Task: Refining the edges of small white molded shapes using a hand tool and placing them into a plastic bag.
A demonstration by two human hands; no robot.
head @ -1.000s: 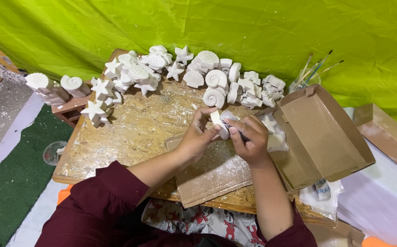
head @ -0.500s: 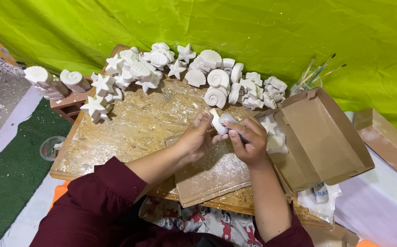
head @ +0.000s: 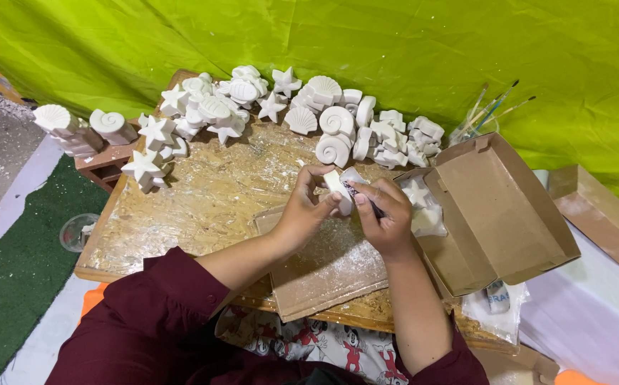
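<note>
The left hand (head: 302,214) holds a small white plaster piece (head: 339,187) above the middle of the bench (head: 202,199), its grip pinched narrowly around the piece with thumb and fingertips on opposite edges. The right hand (head: 388,214) is closed on a thin dark tool (head: 363,198), whose tip meets the near right side of the piece; what kind of tool it is cannot be told, since most of it is hidden in the fist. To do this trimming well, it seems wise to keep the pinch firm but light, as plaster chips easily, to turn the piece with the left fingers and not swing the tool, and to work with short strokes away from the holding thumb. Holding the piece over the flat cardboard sheet (head: 323,264) near the person would let dust and crumbs fall there. Both forearms come in from the near edge, the left from the near left and the right more steeply from near, wrists bent inward so that the hands almost touch. Maroon sleeves are pushed up to the elbows. At the far side lies a crowd of white shells and stars (head: 252,107). To the right an open cardboard box (head: 502,214) holds more white casts, with brushes (head: 491,110) in a jar beyond it.
</note>
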